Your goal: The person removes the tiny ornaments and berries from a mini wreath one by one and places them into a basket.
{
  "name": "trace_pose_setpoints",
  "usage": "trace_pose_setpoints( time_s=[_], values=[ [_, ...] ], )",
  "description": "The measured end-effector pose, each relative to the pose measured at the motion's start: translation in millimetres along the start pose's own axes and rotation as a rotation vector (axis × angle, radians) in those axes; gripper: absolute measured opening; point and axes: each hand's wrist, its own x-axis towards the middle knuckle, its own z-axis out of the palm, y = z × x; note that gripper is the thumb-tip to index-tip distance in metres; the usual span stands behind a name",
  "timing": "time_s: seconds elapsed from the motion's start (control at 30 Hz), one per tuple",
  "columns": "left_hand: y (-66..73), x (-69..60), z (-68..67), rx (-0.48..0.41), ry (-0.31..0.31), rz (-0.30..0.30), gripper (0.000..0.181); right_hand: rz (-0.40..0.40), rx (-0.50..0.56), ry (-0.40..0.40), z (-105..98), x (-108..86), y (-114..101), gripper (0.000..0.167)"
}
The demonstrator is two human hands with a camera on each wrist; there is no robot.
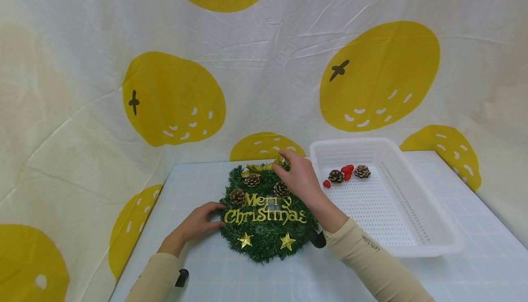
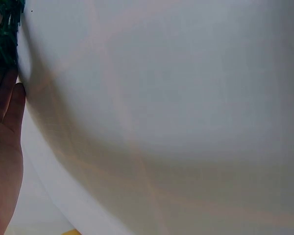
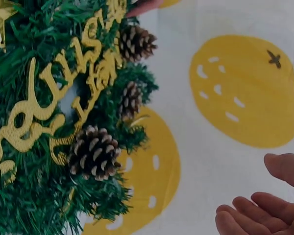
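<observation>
A green Christmas wreath [image 1: 266, 242] lies on the table with gold "Merry Christmas" lettering [image 1: 264, 215] across it. It bears two gold stars [image 1: 287, 242] and three pine cones [image 3: 94, 152]. At its top edge is a gold ribbon [image 1: 260, 168]. My left hand [image 1: 197, 224] touches the wreath's left edge with fingers extended; in the left wrist view the fingertips meet the greenery. My right hand [image 1: 301, 178] hovers by the ribbon and upper right of the wreath. Its thumb and fingers stand apart with nothing between them in the right wrist view.
Right of the wreath stands a white plastic basket [image 1: 429, 201]. Inside it, near the back left, are two pine cones [image 1: 362, 171] and several small red pieces [image 1: 348, 170]. Behind the table hangs a pale curtain [image 1: 264, 86] with yellow fruit prints.
</observation>
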Motion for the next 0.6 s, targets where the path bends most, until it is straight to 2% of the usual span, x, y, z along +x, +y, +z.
trace_pose_setpoints(
  time_s=[0.23, 0.4, 0.6],
  values=[
    [-1.1, -0.2, 0.1, 0.001, 0.010, 0.009, 0.051, 0.012, 0.017, 0.026, 17, -8.9, -2, 0.050],
    [-2.9, 0.3, 1.7, 0.004, 0.009, 0.012, 0.052, 0.034, 0.025, 0.049, 30, -15.1, 5, 0.054],
    [-1.5, 0.4, 1.5, -0.002, 0.008, -0.002, 0.051, 0.017, 0.054, 0.101, 43, -19.0, 12, 0.055]
  ],
)
